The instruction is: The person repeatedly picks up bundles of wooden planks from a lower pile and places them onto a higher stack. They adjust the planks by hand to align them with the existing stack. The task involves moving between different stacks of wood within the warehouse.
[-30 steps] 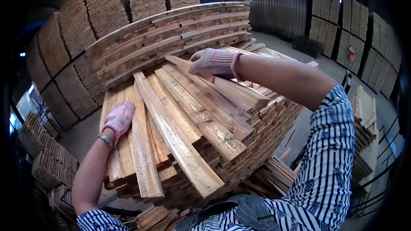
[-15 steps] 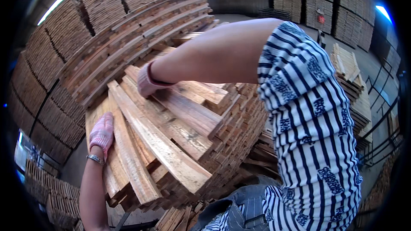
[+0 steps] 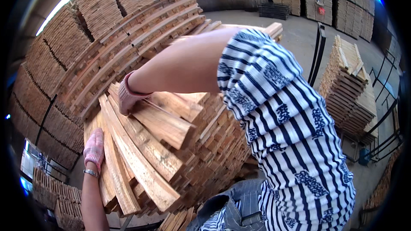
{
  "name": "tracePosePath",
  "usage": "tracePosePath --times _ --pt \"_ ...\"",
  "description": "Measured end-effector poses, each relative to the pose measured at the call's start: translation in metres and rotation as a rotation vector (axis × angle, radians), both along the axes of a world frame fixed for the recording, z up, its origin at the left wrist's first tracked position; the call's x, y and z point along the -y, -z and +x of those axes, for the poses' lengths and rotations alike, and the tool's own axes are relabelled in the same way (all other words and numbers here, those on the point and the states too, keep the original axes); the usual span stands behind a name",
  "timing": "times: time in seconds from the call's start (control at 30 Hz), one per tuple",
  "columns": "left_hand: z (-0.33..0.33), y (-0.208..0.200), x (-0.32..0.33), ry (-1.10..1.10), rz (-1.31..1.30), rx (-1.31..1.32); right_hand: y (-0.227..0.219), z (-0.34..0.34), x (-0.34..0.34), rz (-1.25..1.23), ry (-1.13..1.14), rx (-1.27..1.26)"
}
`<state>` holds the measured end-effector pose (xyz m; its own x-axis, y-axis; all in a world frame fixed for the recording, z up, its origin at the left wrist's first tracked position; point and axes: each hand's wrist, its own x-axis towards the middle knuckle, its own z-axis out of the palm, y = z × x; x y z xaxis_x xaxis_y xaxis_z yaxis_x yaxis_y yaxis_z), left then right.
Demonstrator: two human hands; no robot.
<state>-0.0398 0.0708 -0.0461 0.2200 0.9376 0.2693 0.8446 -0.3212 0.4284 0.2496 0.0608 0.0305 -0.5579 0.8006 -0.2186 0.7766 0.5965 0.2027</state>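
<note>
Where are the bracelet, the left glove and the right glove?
Bracelet [image 3: 90, 172]: head view, middle of its band.
Left glove [image 3: 93, 149]: head view, on its back.
Right glove [image 3: 128, 98]: head view, around its middle.

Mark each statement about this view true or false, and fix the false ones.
1. The left hand and right hand both wear gloves. True.
2. The left hand hangs in the air, clear of the wood. False: it lies on the planks.
3. The right arm's sleeve is striped. True.
4. The band is on the right wrist. False: the band is on the left wrist.
5. The planks on top of the near stack all lie parallel. False: several fan out at different angles.
</note>
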Motion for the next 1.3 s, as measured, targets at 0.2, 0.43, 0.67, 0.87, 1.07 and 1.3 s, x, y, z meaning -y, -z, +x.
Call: tracePosePath --times 0.2,0.43,0.67,0.87,1.07,1.3 --pt "-0.005 0.001 0.003 -0.005 0.05 -0.095 -0.052 0.143 0.068 -0.115 0.405 -0.74" --pt "0.007 -0.002 0.016 -0.074 0.059 -0.156 0.001 0.253 0.064 -0.067 0.523 -0.757" --pt "0.0 0.005 0.012 -0.058 0.108 -0.033 0.049 0.272 -0.013 0.107 0.215 -0.304" --pt "0.018 0.002 0.008 -0.029 0.113 -0.013 0.053 0.26 -0.027 0.136 0.451 -0.422" --pt "0.001 0.006 0.015 -0.082 0.154 -0.101 0.01 0.288 0.037 0.418 0.63 -0.306" --pt "0.016 -0.004 0.015 -0.057 0.143 -0.106 0.026 0.35 0.02 0.001 0.678 -0.41"
